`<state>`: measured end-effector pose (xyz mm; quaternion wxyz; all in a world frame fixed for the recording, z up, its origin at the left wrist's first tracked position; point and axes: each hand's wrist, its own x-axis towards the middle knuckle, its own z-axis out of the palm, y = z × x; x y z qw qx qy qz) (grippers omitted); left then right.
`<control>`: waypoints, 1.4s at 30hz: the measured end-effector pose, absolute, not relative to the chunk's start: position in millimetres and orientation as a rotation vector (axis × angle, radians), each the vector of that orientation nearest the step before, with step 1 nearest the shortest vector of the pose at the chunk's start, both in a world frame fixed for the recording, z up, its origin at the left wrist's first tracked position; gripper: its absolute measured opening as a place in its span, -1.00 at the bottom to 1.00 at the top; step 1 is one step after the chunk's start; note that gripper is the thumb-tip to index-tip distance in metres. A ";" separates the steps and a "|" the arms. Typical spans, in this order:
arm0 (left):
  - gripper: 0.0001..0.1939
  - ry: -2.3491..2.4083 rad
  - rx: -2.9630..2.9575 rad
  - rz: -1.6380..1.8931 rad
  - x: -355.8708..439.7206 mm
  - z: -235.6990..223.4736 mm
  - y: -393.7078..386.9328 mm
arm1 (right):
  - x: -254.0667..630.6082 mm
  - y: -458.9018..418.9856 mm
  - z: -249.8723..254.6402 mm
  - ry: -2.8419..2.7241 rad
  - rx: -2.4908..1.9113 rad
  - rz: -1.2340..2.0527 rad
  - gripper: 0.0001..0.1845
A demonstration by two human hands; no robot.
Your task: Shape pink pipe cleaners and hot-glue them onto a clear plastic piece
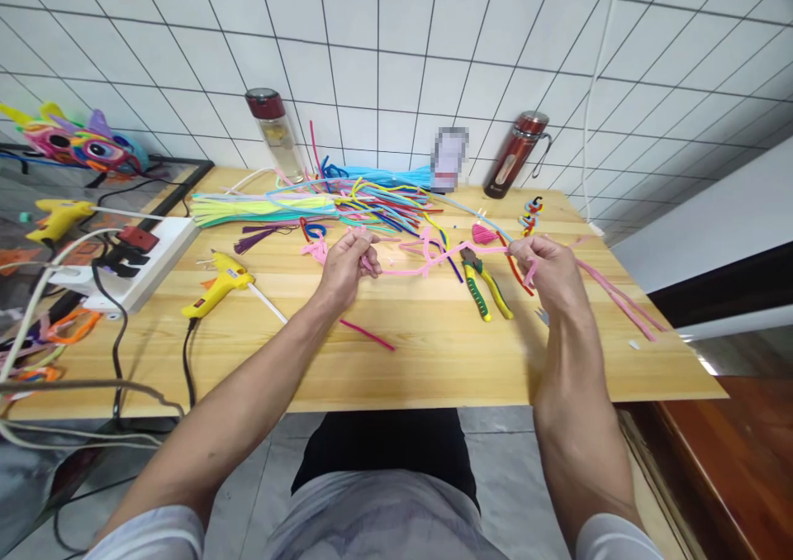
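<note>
Between my two hands stretches a pink pipe cleaner [402,272], bent in places, with short pink pieces crossing it near its middle. My left hand [353,264] is closed on its left end, fingers pinched together. Over on the right, my right hand [545,261] pinches the other end, and a small pink tip hangs below the fingers. Just under the strand lie green and yellow pliers [486,286] with their jaws toward the wall. A pink looped piece [315,249] rests left of my left hand. Long pink pipe cleaners [619,296] lie right of my right hand.
Bundles of coloured pipe cleaners [266,211] spread along the back. A glass bottle [276,135] and a red-brown flask [516,155] stand by the wall. At left are a yellow glue gun [218,286], a white power strip [149,263] and loose cords. A magenta stem [368,334] lies in front.
</note>
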<state>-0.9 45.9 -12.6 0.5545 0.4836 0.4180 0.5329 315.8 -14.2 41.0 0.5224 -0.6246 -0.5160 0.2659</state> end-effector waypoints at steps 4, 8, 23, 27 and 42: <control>-0.43 1.243 1.483 1.340 -0.3 -20.0 44.1 | 298.5 -28.2 53.9 -1.311 -1.460 0.817 -0.78; -0.38 1.333 2.039 1.369 6.7 -18.8 28.9 | 285.8 -37.6 59.5 -1.362 -1.416 0.886 -0.75; -0.68 0.723 1.431 1.047 25.8 -18.2 12.2 | 234.9 -51.7 38.6 -1.631 -1.419 0.786 -0.81; -0.66 0.639 1.263 1.158 28.6 -20.4 15.9 | 219.5 -59.4 34.0 -1.786 -1.425 0.649 -0.89; -0.68 0.753 1.343 0.991 24.2 -3.8 13.4 | 252.0 -23.0 39.8 -2.320 -1.476 -0.426 -0.68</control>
